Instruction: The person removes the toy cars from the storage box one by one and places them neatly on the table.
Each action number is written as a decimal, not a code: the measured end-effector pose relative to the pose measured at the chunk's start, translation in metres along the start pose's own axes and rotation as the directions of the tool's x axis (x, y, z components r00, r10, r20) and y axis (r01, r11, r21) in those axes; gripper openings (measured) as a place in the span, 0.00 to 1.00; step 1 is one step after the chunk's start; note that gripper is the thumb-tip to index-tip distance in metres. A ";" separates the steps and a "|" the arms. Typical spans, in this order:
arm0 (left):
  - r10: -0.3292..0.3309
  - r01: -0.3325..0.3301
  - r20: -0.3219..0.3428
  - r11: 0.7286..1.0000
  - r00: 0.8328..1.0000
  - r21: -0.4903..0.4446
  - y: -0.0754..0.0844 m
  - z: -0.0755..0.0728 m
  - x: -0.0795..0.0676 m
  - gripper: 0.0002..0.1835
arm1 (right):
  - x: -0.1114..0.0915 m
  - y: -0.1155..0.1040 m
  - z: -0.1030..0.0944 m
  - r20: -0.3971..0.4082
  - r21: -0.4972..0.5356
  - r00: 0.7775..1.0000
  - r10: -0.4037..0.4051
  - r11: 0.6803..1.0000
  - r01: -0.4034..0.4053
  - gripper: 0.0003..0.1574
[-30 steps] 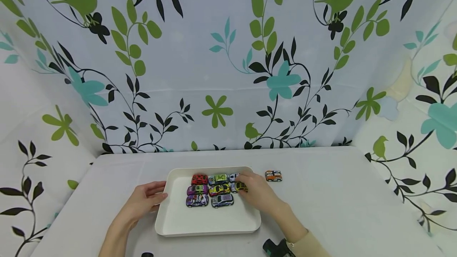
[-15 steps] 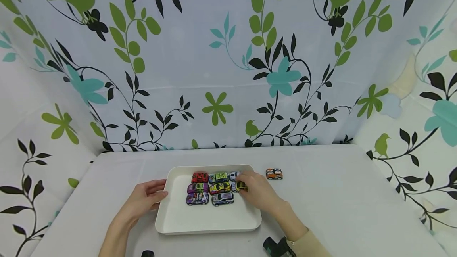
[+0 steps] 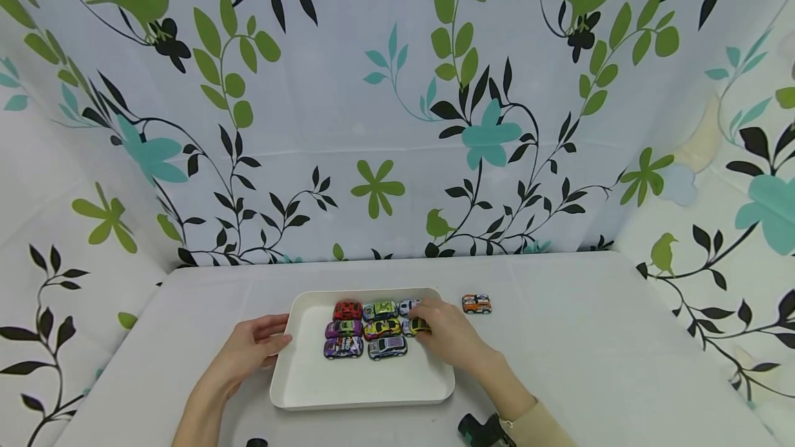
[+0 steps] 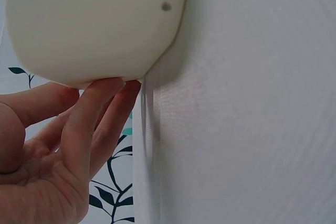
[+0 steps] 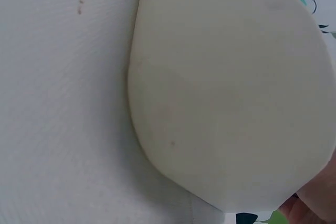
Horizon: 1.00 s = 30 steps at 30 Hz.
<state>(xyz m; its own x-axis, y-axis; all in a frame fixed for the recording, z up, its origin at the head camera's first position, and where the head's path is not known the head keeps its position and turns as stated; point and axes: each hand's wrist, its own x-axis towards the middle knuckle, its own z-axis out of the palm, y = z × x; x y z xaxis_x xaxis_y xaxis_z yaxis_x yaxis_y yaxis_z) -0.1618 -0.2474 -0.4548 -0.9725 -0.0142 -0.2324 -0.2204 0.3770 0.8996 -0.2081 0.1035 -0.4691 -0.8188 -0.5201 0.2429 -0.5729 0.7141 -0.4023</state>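
Small yellow-and-black toy car (image 3: 416, 326) lying left of the right hand (image 3: 453, 336)

The car is sitting toward the right edge of a cream rectangular tray (image 3: 348, 388), its long axis running with the tray's far edge; the right hand, the nearer, is bending its fingers over the car's right end; I cannot tell whether they are pinching it; the left hand (image 3: 251, 347) is resting spread fingers at the tray's left edge; the white-covered desk (image 3: 559, 343) is carrying the tray and, just off its far right corner, an orange toy car (image 3: 476, 304); leaf-patterned cloth (image 3: 341, 88) is hanging behind.
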 end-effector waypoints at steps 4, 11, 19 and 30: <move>-0.007 0.007 -0.005 1.000 1.000 0.004 0.000 0.000 0.000 0.27 | 0.000 0.000 -0.001 0.002 0.010 1.000 -0.004 1.000 0.004 0.19; -0.008 0.008 -0.002 1.000 1.000 0.008 -0.001 0.000 0.002 0.27 | 0.000 0.000 -0.002 0.001 0.040 1.000 -0.002 0.999 0.002 0.20; -0.015 0.015 0.007 1.000 1.000 0.000 0.001 -0.001 0.001 0.27 | 0.000 0.000 -0.006 -0.003 0.064 1.000 0.002 0.998 -0.002 0.20; -0.012 0.012 0.003 1.000 1.000 0.000 0.006 -0.002 0.000 0.27 | 0.002 -0.006 -0.018 -0.039 0.137 0.999 -0.001 0.991 0.006 0.19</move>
<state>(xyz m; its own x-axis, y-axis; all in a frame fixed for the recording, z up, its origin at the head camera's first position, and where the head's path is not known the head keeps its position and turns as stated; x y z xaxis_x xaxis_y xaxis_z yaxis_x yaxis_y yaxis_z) -0.1628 -0.2466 -0.4484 -0.9695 -0.0161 -0.2447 -0.2325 0.3767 0.8967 -0.2069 0.1071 -0.4502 -0.8190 -0.5025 0.2772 -0.5678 0.6397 -0.5180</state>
